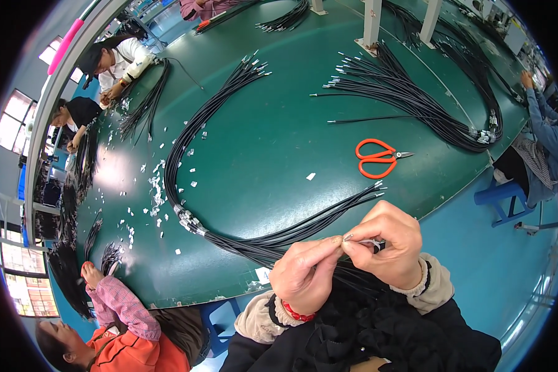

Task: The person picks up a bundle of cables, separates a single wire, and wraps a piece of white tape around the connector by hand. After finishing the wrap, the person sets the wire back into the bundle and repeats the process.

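Observation:
My left hand (304, 270) and my right hand (390, 245) meet at the near edge of a green table (279, 136). Both pinch the silvery end of one thin black cable (356, 240) between thumb and fingers. That cable belongs to a long black cable bundle (229, 239) which curves from my hands leftward and then up across the table. Small white tags sit on the bundle at its bend. A red band is on my left wrist.
Orange-handled scissors (375, 158) lie on the table right of centre. Another black cable bundle (415, 102) fans out at the upper right. White scraps (158, 192) litter the left side. Other people sit around the table; a blue stool (502, 198) stands at the right.

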{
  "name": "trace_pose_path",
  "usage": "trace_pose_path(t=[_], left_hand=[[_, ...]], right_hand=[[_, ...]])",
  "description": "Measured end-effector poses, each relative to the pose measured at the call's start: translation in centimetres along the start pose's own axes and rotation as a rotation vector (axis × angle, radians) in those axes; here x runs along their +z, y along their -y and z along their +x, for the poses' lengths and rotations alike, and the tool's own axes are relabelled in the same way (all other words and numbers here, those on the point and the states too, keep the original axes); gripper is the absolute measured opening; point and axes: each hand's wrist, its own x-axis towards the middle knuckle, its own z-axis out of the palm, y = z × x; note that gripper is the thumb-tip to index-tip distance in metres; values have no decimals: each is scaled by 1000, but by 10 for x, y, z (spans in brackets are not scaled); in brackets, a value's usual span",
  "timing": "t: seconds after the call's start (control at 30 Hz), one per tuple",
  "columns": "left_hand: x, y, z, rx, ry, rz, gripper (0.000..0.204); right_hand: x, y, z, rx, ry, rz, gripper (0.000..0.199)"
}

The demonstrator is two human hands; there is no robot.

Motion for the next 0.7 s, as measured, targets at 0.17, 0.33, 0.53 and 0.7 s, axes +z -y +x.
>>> trace_pose_path(t=[0.17, 0.33, 0.53, 0.7], left_hand=[[-2, -1, 1, 1, 16, 29, 23], [1, -2, -1, -114, -23, -92, 18], [2, -2, -5, -227, -14, -294, 14], [-2, 0, -3, -365, 16, -502, 12]], right_hand=[[1, 1, 1, -3, 2, 7, 16], [-3, -1, 3, -176, 14, -114, 18], [-9, 3, 4, -284, 0, -341, 23], [-5, -12, 6, -200, 25, -137, 21]])
